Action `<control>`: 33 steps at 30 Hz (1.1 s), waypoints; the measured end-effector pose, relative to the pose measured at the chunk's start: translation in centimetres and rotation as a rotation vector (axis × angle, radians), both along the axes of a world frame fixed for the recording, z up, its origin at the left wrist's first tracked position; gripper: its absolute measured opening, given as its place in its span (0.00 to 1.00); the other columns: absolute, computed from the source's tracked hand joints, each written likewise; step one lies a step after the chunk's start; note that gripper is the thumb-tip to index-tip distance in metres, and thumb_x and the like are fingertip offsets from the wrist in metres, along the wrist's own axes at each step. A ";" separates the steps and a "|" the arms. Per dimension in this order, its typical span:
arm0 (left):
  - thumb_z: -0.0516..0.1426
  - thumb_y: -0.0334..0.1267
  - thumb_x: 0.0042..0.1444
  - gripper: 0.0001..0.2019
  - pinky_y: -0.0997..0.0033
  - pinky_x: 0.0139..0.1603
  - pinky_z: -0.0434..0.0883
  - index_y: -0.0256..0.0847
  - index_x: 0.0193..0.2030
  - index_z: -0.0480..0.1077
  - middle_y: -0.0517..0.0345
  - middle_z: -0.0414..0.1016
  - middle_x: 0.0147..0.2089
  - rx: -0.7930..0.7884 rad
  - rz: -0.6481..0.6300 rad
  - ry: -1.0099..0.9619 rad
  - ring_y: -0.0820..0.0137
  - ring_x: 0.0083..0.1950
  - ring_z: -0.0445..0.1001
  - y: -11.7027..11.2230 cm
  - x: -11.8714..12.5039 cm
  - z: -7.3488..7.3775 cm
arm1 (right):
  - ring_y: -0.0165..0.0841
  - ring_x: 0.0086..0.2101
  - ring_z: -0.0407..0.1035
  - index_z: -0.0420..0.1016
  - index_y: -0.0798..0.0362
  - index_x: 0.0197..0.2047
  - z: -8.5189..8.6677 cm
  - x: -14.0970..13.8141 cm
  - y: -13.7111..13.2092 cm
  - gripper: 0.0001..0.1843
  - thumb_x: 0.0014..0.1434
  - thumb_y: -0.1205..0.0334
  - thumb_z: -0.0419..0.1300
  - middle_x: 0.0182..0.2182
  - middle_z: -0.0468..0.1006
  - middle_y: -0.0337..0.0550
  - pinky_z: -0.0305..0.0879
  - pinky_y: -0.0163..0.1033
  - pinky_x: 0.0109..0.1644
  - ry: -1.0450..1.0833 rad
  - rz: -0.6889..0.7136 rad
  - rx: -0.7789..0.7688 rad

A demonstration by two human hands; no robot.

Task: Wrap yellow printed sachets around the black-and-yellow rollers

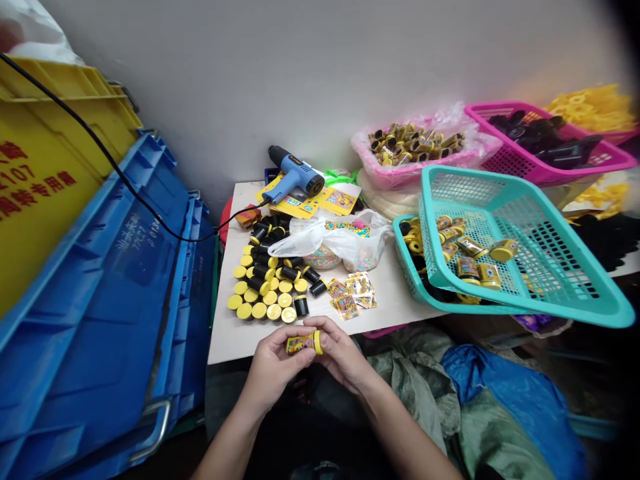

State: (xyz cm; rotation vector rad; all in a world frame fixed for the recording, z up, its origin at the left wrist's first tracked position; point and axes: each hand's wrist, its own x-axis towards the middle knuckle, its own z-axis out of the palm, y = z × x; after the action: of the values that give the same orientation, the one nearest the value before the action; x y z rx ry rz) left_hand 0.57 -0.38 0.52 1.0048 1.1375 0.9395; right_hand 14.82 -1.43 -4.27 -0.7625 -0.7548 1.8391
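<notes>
A small canister (302, 343) with a colourful printed wrap and a yellow lid lies sideways between my two hands, just in front of the table's near edge. My left hand (274, 363) is closed around its body, the thumb along the lower side. With its fingers at the yellow lid, my right hand (345, 357) grips the other end. Beyond them on the table, several black canisters with yellow lids (259, 310) stand and lie in a group. To their right is a loose pile of printed wrap pieces (353, 293).
A blue heat gun (296, 175) rests on yellow printed cards (340, 200), its black cord running left. Behind the wraps sits a plastic bag of coloured beads (345, 240). A teal basket (560, 267) holds wrapped canisters at right; pink baskets (515, 153) stand behind. Blue crates (100, 280) rise at left.
</notes>
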 end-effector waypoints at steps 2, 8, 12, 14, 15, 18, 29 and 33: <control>0.66 0.36 0.42 0.10 0.67 0.43 0.74 0.39 0.34 0.76 0.53 0.79 0.38 0.037 -0.017 -0.011 0.64 0.40 0.77 -0.2 0.3 0.1 | 0.35 0.41 0.70 0.70 0.47 0.50 0.4 0.2 -0.3 0.22 0.54 0.47 0.61 0.42 0.73 0.44 0.67 0.40 0.44 -0.142 -0.055 0.107; 0.65 0.40 0.45 0.15 0.66 0.44 0.74 0.45 0.42 0.76 0.48 0.64 0.56 0.267 -0.032 -0.036 0.58 0.53 0.69 -0.7 1.1 0.2 | 0.39 0.44 0.71 0.67 0.39 0.55 4.7 4.3 -1.6 0.25 0.54 0.60 0.64 0.45 0.75 0.43 0.68 0.44 0.48 -0.868 -0.270 0.778; 0.61 0.41 0.51 0.15 0.66 0.44 0.73 0.45 0.46 0.74 0.49 0.67 0.54 0.248 0.000 0.052 0.63 0.46 0.72 -0.1 0.4 -0.4 | 0.45 0.46 0.69 0.64 0.39 0.58 10.1 10.7 -0.9 0.31 0.52 0.64 0.65 0.47 0.73 0.45 0.64 0.54 0.51 -1.398 -1.033 1.000; 0.58 0.42 0.53 0.09 0.67 0.44 0.72 0.41 0.38 0.76 0.51 0.75 0.42 0.185 0.051 0.149 0.64 0.43 0.74 0.4 -0.1 -1.2 | 0.54 0.54 0.60 0.59 0.49 0.63 11.9 13.0 0.3 0.38 0.50 0.59 0.66 0.55 0.67 0.54 0.53 0.62 0.58 -1.736 -1.303 0.811; 0.58 0.42 0.53 0.09 0.67 0.44 0.71 0.40 0.36 0.75 0.52 0.77 0.37 0.153 0.076 0.170 0.64 0.42 0.75 0.6 -0.3 -1.6 | 0.55 0.56 0.58 0.57 0.54 0.64 12.2 13.4 1.0 0.39 0.51 0.57 0.65 0.56 0.65 0.58 0.51 0.62 0.58 -1.807 -1.363 0.751; 0.57 0.43 0.54 0.11 0.67 0.42 0.71 0.40 0.37 0.75 0.53 0.78 0.35 0.127 0.103 0.195 0.64 0.40 0.76 0.8 -0.2 -2.5 | 0.46 0.47 0.66 0.68 0.57 0.54 10.3 12.0 3.2 0.22 0.58 0.59 0.59 0.46 0.73 0.55 0.62 0.53 0.50 -1.730 -1.063 0.813; 0.55 0.38 0.55 0.09 0.71 0.35 0.69 0.45 0.35 0.77 0.55 0.79 0.35 0.398 -0.199 0.416 0.65 0.36 0.75 1.1 2.3 -2.1 | 0.46 0.45 0.58 0.78 0.51 0.33 -1.0 6.1 9.2 0.09 0.55 0.55 0.61 0.43 0.68 0.52 0.54 0.48 0.42 -1.930 -0.311 0.426; 0.56 0.39 0.55 0.09 0.71 0.36 0.70 0.44 0.36 0.77 0.54 0.79 0.37 0.372 -0.084 0.384 0.65 0.37 0.75 1.2 2.1 -2.6 | 0.46 0.46 0.56 0.78 0.50 0.33 -0.9 6.2 9.3 0.08 0.55 0.57 0.60 0.44 0.68 0.51 0.52 0.48 0.43 -1.905 -0.367 0.446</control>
State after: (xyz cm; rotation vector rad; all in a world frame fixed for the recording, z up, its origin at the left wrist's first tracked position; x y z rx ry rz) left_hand 2.64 0.86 -2.06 1.5741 1.2472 0.9333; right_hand 20.97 7.85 -5.18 -2.0609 -1.8309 0.0747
